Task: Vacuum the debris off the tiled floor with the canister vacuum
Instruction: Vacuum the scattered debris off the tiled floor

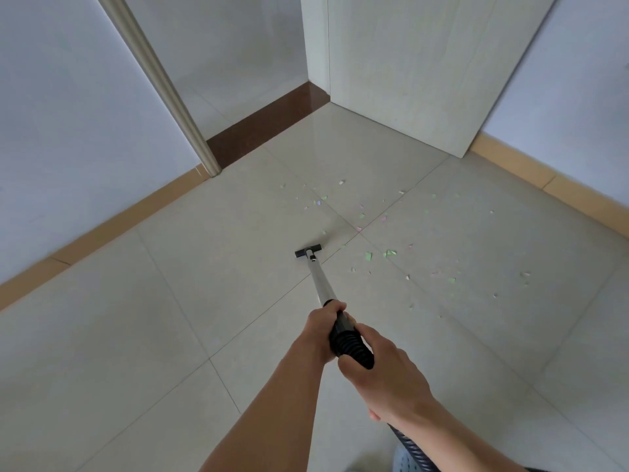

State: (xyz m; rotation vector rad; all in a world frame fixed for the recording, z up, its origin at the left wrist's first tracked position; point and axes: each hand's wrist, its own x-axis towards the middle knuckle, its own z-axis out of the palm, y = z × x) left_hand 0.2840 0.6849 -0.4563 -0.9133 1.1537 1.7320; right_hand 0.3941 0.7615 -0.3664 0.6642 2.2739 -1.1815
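Both hands' fingers gripping wand (320,281), nozzle (308,252) near debris (369,256), door (425,69) beyond

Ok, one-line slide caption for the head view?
Both hands grip the vacuum wand, nozzle beside scattered debris.

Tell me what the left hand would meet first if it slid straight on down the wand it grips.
Nothing before the black floor nozzle: the left hand has bare metal wand ahead, as far as this view shows.
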